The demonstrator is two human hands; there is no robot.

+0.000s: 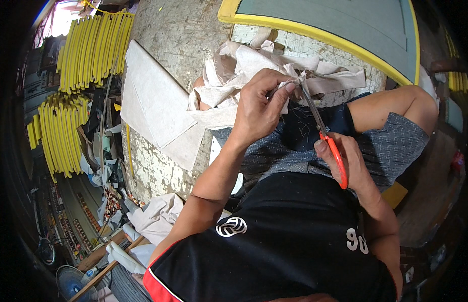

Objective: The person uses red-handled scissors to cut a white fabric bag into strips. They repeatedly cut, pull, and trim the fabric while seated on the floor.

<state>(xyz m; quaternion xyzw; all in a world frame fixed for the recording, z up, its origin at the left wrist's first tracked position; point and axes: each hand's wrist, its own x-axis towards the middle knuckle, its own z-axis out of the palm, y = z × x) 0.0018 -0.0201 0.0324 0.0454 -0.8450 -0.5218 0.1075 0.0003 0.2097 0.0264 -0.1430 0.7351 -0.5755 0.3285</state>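
My left hand is closed, pinching the edge of a strip of off-white cloth between thumb and fingers. A pair of scissors with orange-red handles is gripped in my right hand. Their blades point up and to the left, with the tips at the cloth just right of my left thumb. Whether the blades are apart there is too small to tell. More of the cloth lies bunched and folded over my lap and the worn board. Loose threads cling to the dark fabric below the blades.
Flat off-white cloth pieces lie on the worn board to the left. A grey-green panel with a yellow edge stands at the far right. Stacked yellow bars fill the far left. A fan sits at the lower left.
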